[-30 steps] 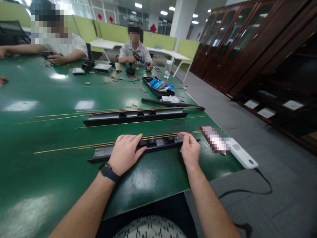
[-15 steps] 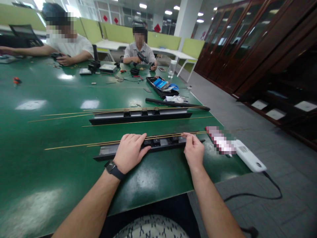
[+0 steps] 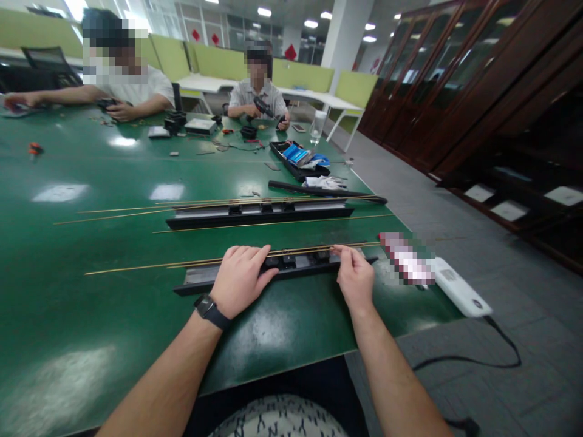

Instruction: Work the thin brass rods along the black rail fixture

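Observation:
A long black rail point(image 3: 303, 269) with a silvery inner face and several black blocks lies before me on the green table point(image 3: 150, 340). Thin golden rods point(image 3: 136, 269) run along its top and stick out past its left end. My left hand point(image 3: 239, 276) is laid over the rail's middle, fingers across the rods and thumb on the near side, gripping it. Near the rail's right end my right hand point(image 3: 356, 276) is closed, thumb and forefinger pinching a golden rod. The fingertips hide the exact pinch point. A smartwatch point(image 3: 212, 311) is on my left wrist.
Behind lies a second black rail point(image 3: 259, 213) with rods over it. A dark bar point(image 3: 328, 193), white gloves point(image 3: 324, 182) and a black tray point(image 3: 298, 162) are farther back. A phone point(image 3: 405, 258) and white power bank-like device point(image 3: 462, 288) sit right. Two people work across the table.
My right hand has shifted very slightly left along the rods. My left hand stays on the rail. The far left person's outstretched arm has moved a little.

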The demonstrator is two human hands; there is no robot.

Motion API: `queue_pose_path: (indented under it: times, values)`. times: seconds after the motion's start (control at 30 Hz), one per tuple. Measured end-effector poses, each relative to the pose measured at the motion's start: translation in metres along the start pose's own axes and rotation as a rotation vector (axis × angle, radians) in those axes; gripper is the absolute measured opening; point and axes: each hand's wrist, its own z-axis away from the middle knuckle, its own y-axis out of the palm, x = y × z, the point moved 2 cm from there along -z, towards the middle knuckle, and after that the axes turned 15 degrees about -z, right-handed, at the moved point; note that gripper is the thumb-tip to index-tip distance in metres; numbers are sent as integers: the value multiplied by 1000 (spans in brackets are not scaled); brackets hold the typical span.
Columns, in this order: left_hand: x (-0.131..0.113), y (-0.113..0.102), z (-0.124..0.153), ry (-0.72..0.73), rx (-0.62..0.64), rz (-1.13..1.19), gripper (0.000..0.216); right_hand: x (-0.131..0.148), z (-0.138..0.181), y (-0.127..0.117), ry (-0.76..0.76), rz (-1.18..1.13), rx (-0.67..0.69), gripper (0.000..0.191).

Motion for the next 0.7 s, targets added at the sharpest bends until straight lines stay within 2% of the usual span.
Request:
queue_pose_path:
  times: [0.33,0.7]
  values:
    - [0,0,0,4,7,1,47,-3,-3,-5,20,9,-80,51]
    - [-1,-1,0,1,20,-1,47,3,0,0,18,2,16,48]
